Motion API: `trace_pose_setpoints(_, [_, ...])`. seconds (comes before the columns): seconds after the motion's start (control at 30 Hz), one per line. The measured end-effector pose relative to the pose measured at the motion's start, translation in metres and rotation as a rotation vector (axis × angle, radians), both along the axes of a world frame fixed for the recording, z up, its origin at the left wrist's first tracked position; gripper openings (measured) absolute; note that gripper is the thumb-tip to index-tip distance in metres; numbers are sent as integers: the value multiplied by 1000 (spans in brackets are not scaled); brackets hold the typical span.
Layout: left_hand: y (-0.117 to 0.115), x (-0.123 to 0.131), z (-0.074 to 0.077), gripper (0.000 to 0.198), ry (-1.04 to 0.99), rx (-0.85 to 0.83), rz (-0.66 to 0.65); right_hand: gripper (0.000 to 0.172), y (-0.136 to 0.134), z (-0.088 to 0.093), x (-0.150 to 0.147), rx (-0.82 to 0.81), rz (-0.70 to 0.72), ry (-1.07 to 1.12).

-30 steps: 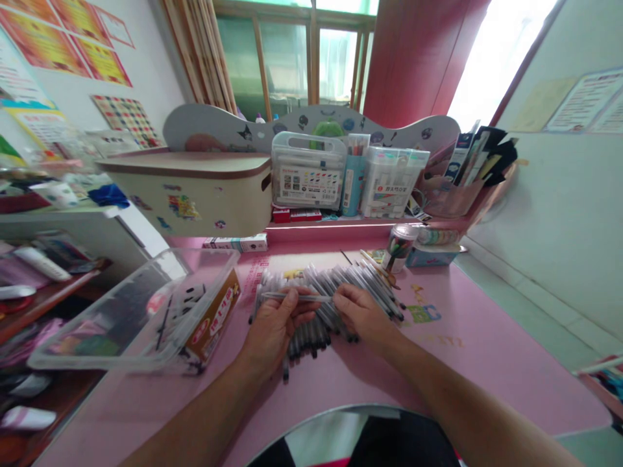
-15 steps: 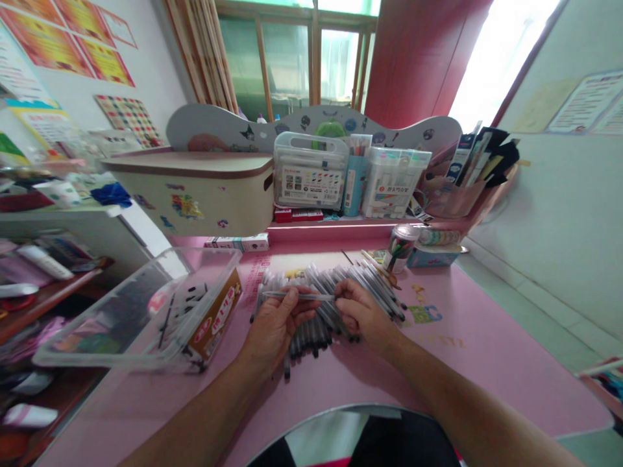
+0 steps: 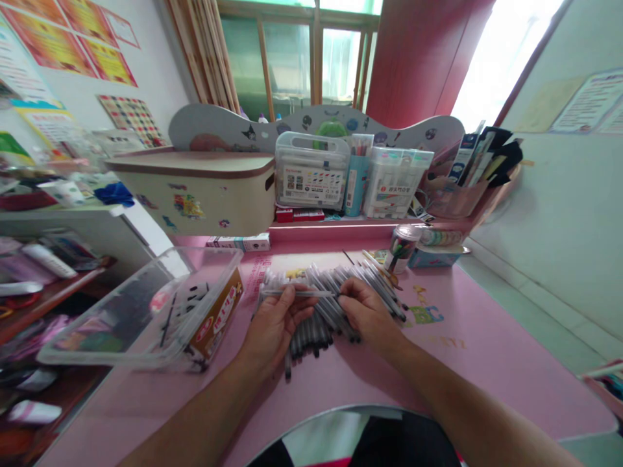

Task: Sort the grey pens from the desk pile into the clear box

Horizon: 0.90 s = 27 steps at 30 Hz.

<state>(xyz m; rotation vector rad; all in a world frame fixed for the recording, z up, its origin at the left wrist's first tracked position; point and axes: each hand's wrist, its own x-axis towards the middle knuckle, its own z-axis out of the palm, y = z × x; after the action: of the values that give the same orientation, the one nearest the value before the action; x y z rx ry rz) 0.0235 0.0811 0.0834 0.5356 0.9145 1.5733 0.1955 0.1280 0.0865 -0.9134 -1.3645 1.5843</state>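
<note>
Level above the pile, a slim pen [image 3: 309, 293] with a clear barrel lies across the fingers of my left hand [image 3: 276, 319], pinned by the thumb. My right hand [image 3: 366, 310] is closed in a pinch just off the pen's right end. A small dark bit shows at its fingertips; the rest of what it may hold is hidden. Under and around both hands lie many clear pens [image 3: 311, 334] with dark ends, heaped side by side on the pink desk [image 3: 389, 402].
Left of the pile stands a clear plastic bin [image 3: 111, 360] holding a brown box [image 3: 219, 318] and loose items. Behind are a lidded storage box [image 3: 209, 201], marker cases [image 3: 311, 178] and a pen holder [image 3: 457, 198]. A jar [image 3: 403, 248] stands at the right rear.
My right hand has shifted slightly right, and a small gap now shows between its fingertips and the pen's end. The left hand keeps its hold on the pen.
</note>
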Motion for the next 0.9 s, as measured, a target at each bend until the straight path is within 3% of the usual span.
trace_pose_setpoints(0.13, [0,-1,0,23,31,27,33,21,3,4,3,-291,102,299])
trace_pose_setpoints(0.23, [-3,0,0,26,120,77,37,25,4,7,6,-451,216,404])
trace_pose_setpoints(0.4, [-10,4,3,26,325,116,73,26,0,9,2,-462,221,233])
trace_pose_setpoints(0.5, [-8,4,5,27,300,97,106,35,-2,8,-2,-413,212,140])
trace_pose_setpoints(0.6, [-2,-1,6,26,101,113,101,33,0,7,-2,-355,109,129])
trace_pose_setpoints(0.73, [7,-10,7,19,-173,82,129,28,9,13,3,-250,-172,251])
trace_pose_setpoints(0.9, [7,-15,14,18,-314,23,225,26,16,23,9,-200,-359,379])
